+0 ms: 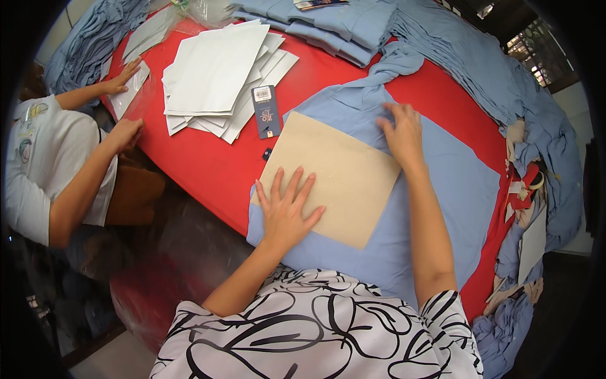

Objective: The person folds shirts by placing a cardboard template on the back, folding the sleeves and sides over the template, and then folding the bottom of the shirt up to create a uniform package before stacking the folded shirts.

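A blue garment (pixel 451 183) lies spread in front of me, its sleeve (pixel 394 60) stretching away at the far side. On top of it, slightly turned, rests a tan cardboard sheet (pixel 344 183). My left hand (pixel 287 208) presses flat on the sheet's near left part with fingers spread. My right hand (pixel 404 136) is by the sheet's far right corner, over the blue cloth. Its fingers are loosely bent and apart from the thumb, with nothing visible in them. Left of the sheet's far corner lies a dark hang tag (pixel 266 112), with a small dark piece (pixel 267 154) below it.
A red-covered table (pixel 202 170) carries a stack of white sheets (pixel 218 69) and folded blue garments (pixel 334 28). More blue cloth (pixel 467 76) is heaped along the right, with a tape roll (pixel 536 181). At the left, a co-worker's hands (pixel 123 79) handle a clear plastic bag (pixel 142 95).
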`<action>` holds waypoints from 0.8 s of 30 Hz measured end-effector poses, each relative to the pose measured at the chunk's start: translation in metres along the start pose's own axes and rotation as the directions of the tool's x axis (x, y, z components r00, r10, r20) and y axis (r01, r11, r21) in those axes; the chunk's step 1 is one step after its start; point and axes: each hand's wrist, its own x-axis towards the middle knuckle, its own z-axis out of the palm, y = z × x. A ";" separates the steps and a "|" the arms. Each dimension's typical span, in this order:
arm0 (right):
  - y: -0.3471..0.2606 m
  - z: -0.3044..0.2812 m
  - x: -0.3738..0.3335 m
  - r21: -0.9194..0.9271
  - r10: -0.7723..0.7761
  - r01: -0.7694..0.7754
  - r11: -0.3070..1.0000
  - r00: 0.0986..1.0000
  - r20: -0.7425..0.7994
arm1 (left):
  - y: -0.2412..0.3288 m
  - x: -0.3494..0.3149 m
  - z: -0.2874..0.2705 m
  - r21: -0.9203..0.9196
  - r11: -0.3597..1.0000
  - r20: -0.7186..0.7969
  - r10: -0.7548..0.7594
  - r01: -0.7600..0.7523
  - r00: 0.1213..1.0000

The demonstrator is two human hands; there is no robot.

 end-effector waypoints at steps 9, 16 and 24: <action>-0.009 -0.017 0.058 0.014 0.091 -0.094 0.995 0.985 0.147 | -0.002 0.017 -0.007 -0.060 0.994 0.012 0.090 -0.089 0.996; -0.077 -0.096 -0.015 0.674 -0.415 0.064 0.736 0.829 0.375 | -0.018 0.009 0.001 -0.053 0.995 0.005 0.091 -0.091 0.996; -0.096 0.039 -0.087 0.098 -0.432 0.425 0.900 0.899 0.075 | -0.017 0.012 0.013 -0.239 0.969 -0.162 0.019 -0.057 0.987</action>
